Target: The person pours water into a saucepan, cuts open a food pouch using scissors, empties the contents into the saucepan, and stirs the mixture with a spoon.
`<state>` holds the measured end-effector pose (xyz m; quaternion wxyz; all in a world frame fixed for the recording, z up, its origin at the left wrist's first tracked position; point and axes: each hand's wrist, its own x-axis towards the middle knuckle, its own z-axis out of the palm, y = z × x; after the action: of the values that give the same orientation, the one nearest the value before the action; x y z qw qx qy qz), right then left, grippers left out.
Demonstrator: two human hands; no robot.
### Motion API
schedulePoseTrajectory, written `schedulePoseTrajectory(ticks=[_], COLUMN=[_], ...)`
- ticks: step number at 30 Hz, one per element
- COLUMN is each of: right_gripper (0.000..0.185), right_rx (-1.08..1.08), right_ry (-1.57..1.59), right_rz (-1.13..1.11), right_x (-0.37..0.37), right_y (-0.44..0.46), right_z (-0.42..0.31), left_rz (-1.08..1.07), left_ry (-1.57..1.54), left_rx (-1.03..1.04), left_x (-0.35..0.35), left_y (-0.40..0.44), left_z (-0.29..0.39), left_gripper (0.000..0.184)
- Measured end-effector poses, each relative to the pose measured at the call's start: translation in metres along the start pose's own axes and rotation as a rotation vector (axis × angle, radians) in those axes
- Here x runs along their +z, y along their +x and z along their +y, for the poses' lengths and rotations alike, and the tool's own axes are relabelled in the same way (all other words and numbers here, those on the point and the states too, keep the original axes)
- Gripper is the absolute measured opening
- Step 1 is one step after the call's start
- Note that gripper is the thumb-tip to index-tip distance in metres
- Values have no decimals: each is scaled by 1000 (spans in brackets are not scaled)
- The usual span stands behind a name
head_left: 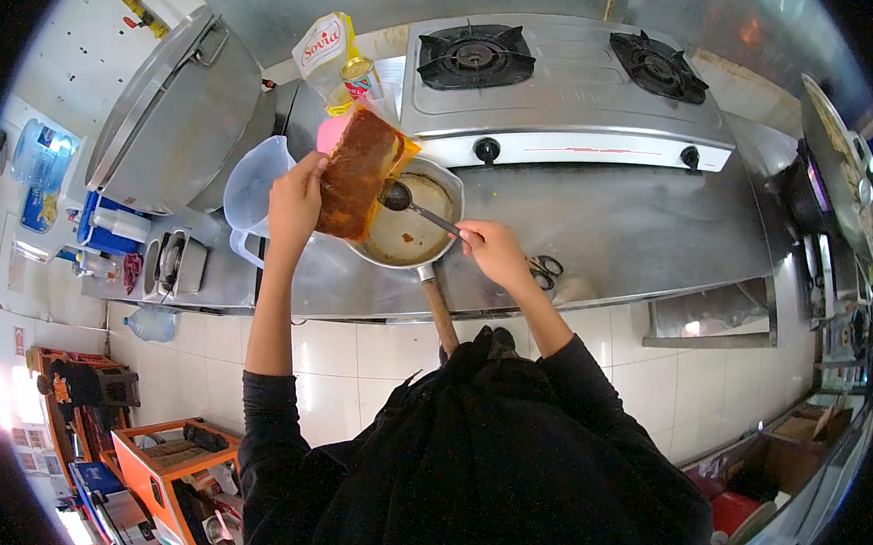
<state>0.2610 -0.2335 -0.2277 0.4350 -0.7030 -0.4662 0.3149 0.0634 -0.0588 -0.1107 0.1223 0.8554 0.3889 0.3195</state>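
Note:
My left hand (pixel 297 198) grips the edge of a plastic pouch (pixel 354 181) smeared inside with reddish-brown paste, tilted over the left part of a saucepan (pixel 453 189). Closed round the handle of a dark spoon (pixel 432 216), my right hand (pixel 497 253) has the spoon's bowl against the pouch's lower right edge, above the pan. A pale coating and a small brown blob (pixel 408 238) show inside the pan. Its wooden handle (pixel 438 312) points toward my body over the counter's front edge. Part of the pan is hidden behind the pouch.
A clear plastic jug (pixel 253 196) stands left of the pan. Behind are a Sovia bag (pixel 325 52) and a tin can (pixel 359 75). A two-burner stove (pixel 564 102) fills the counter's back. Black-handled scissors (pixel 545 270) lie right of my right hand. A large metal pot (pixel 173 125) stands left.

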Motion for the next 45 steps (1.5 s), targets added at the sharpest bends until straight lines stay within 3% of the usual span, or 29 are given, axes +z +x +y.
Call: schedulePoseTrajectory(ticks=[7, 18, 24, 27, 30, 36, 45], right_gripper=[22, 24, 31, 33, 36, 37, 39], right_rx=[-100, -44, -106, -400, -288, -398, -463], right_ry=[181, 533, 422, 121, 25, 51, 167], right_rz=[-92, -205, -207, 57, 76, 218, 156], right_x=[3, 24, 14, 10, 3, 11, 13], right_y=[1, 8, -8, -7, -13, -7, 5], right_z=[13, 12, 4, -1, -15, -9, 1], left_rz=[-1, -114, -102, -111, -103, -121, -211], left_ry=[-22, -123, -39, -26, -41, -109, -165], left_rx=[-5, -49, -19, -9, -21, -67, -134], left_x=[-1, 21, 28, 30, 29, 26, 19], left_y=[3, 0, 1, 4, 5, 9, 11], left_z=[-9, -19, -18, -23, -22, -22, -18], left_gripper=[20, 24, 23, 23, 25, 30, 33])
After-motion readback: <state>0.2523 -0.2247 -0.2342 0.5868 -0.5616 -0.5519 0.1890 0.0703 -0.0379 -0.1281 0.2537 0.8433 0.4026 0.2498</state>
